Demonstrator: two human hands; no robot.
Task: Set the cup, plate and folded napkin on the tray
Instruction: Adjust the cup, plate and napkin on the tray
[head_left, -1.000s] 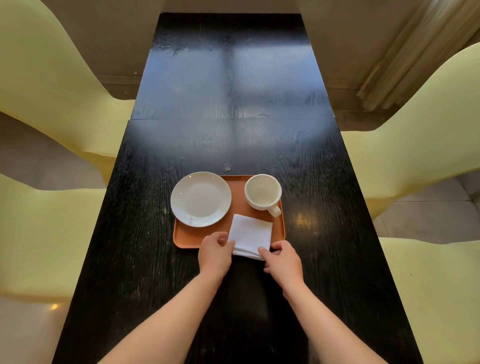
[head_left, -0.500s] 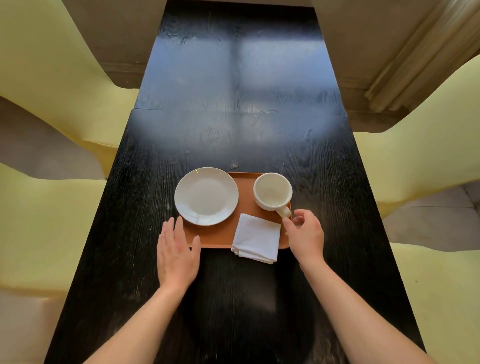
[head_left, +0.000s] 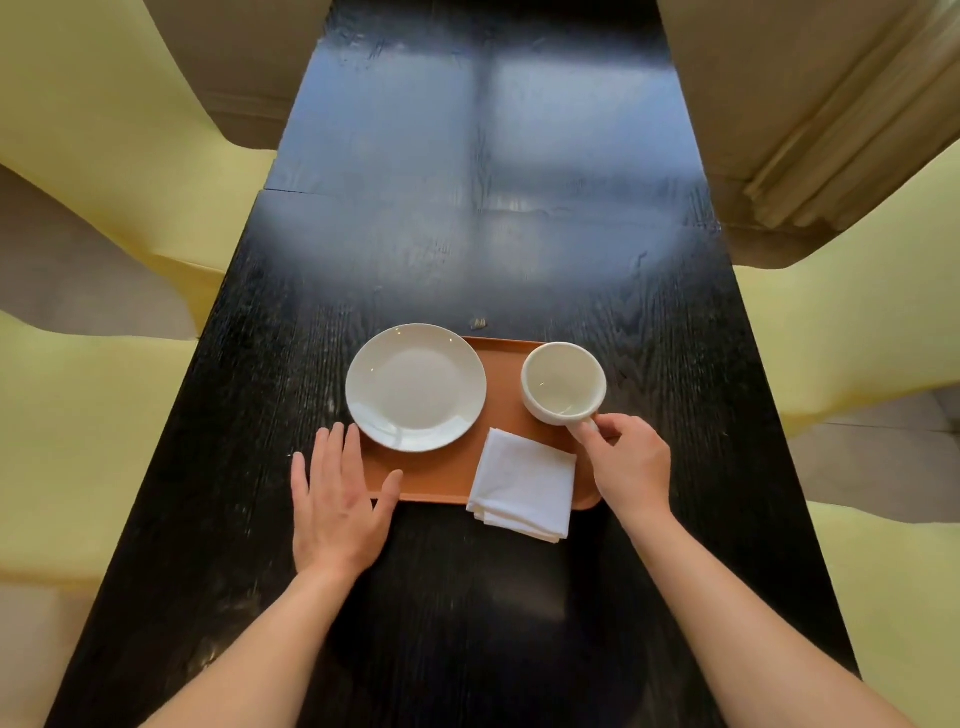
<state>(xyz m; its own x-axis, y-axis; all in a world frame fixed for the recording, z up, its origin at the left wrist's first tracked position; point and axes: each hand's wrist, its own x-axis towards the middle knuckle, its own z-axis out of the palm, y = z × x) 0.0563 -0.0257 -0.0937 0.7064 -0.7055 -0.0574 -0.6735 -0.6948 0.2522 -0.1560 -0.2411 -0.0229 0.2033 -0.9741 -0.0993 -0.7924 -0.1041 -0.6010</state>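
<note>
No writing can be read. On the orange tray (head_left: 441, 483) are held a bare plate (head_left: 415, 387), an empty cup (head_left: 563, 383) and the folded napkin (head_left: 522, 483) — its near edge overhanging onto the desk (head_left: 467, 234). The cup's handle is pinched by the right hand (head_left: 631, 467); the left hand (head_left: 337, 499) is laid flat, fingers (head_left: 332, 452) spread — thumb on the tray.

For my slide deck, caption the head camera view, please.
Right hand pinches the cup handle; left hand steadies the tray holding plate and napkin.
</note>
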